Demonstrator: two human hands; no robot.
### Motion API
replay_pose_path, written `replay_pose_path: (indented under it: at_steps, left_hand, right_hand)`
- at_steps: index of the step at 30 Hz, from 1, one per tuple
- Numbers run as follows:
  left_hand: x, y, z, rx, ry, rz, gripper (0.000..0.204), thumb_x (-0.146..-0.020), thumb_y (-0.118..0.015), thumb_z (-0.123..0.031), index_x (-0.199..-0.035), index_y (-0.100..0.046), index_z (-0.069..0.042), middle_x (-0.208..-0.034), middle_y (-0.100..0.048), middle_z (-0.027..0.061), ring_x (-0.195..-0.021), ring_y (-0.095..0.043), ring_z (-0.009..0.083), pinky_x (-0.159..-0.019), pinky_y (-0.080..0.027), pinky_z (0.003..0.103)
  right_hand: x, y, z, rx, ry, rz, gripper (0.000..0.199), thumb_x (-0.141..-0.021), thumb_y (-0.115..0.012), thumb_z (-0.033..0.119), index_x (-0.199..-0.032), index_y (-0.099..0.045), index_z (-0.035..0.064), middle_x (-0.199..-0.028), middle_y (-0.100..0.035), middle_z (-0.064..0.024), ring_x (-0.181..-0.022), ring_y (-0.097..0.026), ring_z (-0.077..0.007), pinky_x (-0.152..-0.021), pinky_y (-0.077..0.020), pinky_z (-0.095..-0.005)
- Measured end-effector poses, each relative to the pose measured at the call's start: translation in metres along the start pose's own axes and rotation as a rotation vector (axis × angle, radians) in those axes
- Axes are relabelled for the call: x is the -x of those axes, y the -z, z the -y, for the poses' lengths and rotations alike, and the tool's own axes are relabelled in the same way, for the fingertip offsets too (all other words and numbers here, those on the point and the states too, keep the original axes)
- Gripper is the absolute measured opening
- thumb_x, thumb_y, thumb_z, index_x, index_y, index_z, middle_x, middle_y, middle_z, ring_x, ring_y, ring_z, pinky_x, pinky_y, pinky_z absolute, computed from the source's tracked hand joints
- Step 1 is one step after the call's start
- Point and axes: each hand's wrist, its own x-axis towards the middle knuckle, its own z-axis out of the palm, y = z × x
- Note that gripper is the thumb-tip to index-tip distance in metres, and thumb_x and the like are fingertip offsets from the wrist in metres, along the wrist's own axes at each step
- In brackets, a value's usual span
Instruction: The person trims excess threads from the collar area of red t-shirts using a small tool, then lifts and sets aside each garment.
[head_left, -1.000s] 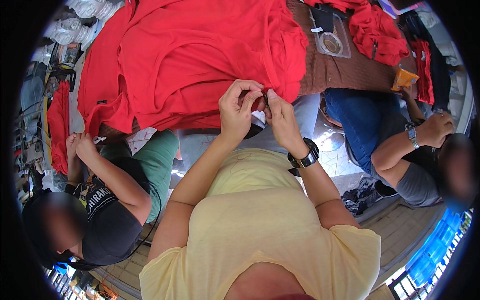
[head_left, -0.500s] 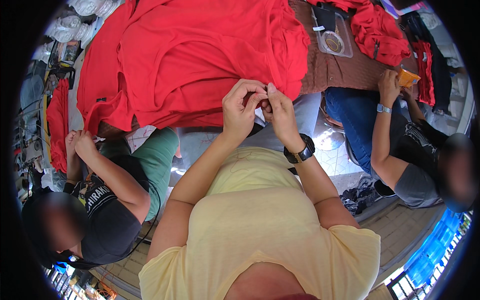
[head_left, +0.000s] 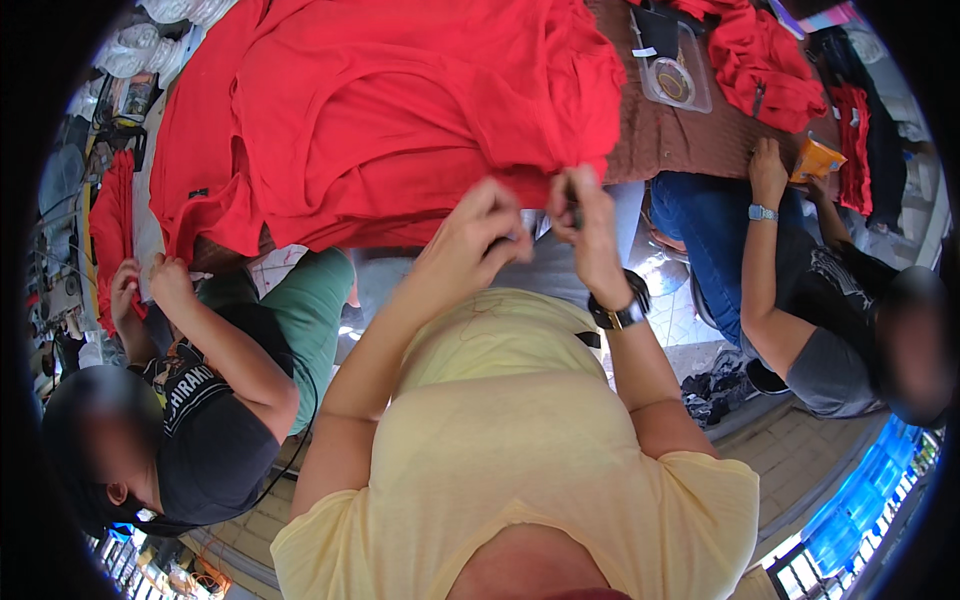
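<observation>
The left hand (head_left: pixel 480 235) and the right hand (head_left: pixel 585 215) are up close together at the near edge of the big red cloth (head_left: pixel 400 110) on the counter (head_left: pixel 690 145). The right fingers are pinched shut on a small dark thing, too small to tell. The left fingers are curled together, maybe on a thread. The cloth lies spread out and bunched, so the work looks only partly done.

At my one o'clock lies a clear flat plastic packet (head_left: pixel 676 72) with a small white label (head_left: pixel 644 52). Farther toward two o'clock, a co-worker's hand touches an orange packet (head_left: pixel 816 158).
</observation>
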Motion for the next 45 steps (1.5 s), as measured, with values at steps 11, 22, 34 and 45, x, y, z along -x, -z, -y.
replay_pose_path:
  at_steps: [11,22,34,45]
  left_hand:
    - [-0.022,-0.018,0.012,-0.081,-0.023,-0.354,0.036,-0.079,-0.080,-0.002,-0.110,-0.061,0.000,-0.102,-0.054,0.0111,-0.079,-0.057,0.0199,-0.070,-0.050,0.032]
    - [-0.042,-0.020,0.003,-0.137,-0.171,-0.452,0.047,-0.073,-0.086,-0.008,-0.113,-0.062,-0.003,-0.106,-0.052,0.0117,-0.081,-0.056,0.0212,-0.069,-0.050,0.032]
    - [-0.050,-0.006,0.015,0.080,-0.122,-0.300,0.009,-0.085,-0.071,0.002,-0.090,-0.064,0.001,-0.088,-0.063,0.0102,-0.081,-0.064,0.0202,-0.072,-0.052,0.031]
    - [-0.048,-0.017,0.026,0.502,0.091,-0.388,0.004,-0.090,-0.066,0.002,-0.092,-0.063,0.002,-0.101,-0.070,0.0121,-0.094,-0.066,0.0170,-0.084,-0.052,0.029]
  right_hand:
    - [-0.043,0.000,0.005,0.394,0.444,-0.258,0.023,-0.092,-0.075,0.017,-0.084,-0.061,0.0001,-0.068,-0.051,0.0029,-0.057,-0.038,-0.0024,-0.049,-0.0305,-0.0234]
    - [-0.040,-0.004,0.021,0.303,0.404,-0.230,0.031,-0.094,-0.074,0.019,-0.077,-0.051,0.0052,-0.072,-0.038,0.0065,-0.068,-0.033,-0.0046,-0.058,-0.0292,-0.0223]
    - [-0.041,0.005,0.016,0.197,0.275,-0.186,0.031,-0.096,-0.071,0.020,-0.077,-0.049,0.0081,-0.070,-0.037,0.0077,-0.068,-0.033,-0.0029,-0.058,-0.0282,-0.0215]
    - [-0.021,-0.014,0.023,0.347,0.430,-0.359,0.038,-0.107,-0.048,0.032,-0.089,-0.060,0.0012,-0.067,-0.046,0.0012,-0.062,-0.043,-0.0086,-0.056,-0.0348,-0.0279]
